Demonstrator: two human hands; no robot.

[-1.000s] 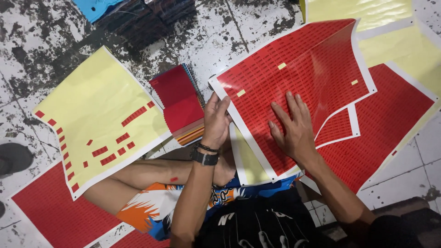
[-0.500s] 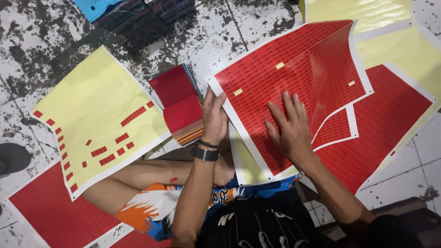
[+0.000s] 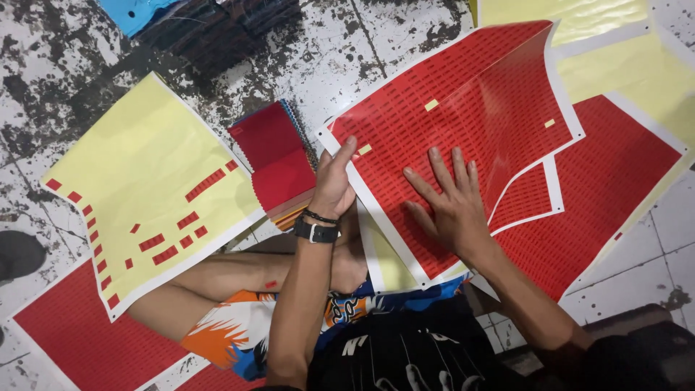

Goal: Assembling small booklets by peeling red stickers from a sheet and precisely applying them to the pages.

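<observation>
Red sticker sheet lies on floor ahead of knees, its right part curling up. Right hand flat on sheet, fingers spread, gripping nothing: pins sheet so it stays put. Left hand at sheet's left edge, fingers loosely curled, fingertip touching sheet. Swatch book just left. Yellow backing sheet farther left, few red stickers remaining.

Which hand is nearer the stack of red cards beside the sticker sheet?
Left. The left hand is right beside the stack of red cards; the right hand lies flat on the red sticker sheet, farther off.
</observation>
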